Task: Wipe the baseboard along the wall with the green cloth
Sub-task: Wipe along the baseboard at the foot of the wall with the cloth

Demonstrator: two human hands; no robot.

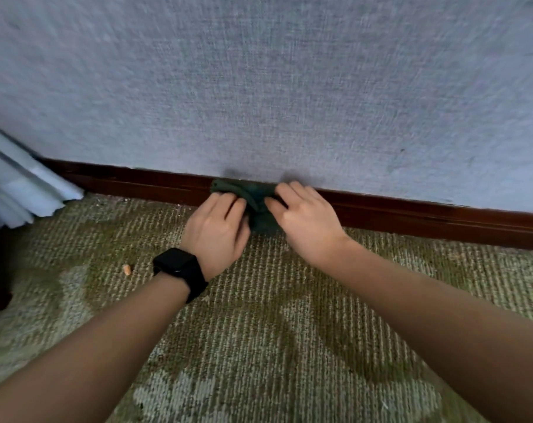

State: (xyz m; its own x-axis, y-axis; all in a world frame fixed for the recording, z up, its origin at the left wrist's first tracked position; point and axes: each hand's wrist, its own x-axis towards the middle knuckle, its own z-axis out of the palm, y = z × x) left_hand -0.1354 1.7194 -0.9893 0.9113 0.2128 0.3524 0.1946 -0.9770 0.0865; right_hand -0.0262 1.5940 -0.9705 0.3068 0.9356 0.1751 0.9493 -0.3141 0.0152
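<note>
Both hands, left hand and right hand, gripping green cloth against baseboard.

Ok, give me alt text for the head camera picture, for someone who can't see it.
Two bare hands, the left hand and the right hand, hold a bunched green cloth against a dark red-brown baseboard under a grey textured wall. A black watch sits on the left wrist, above patterned green carpet.
</note>
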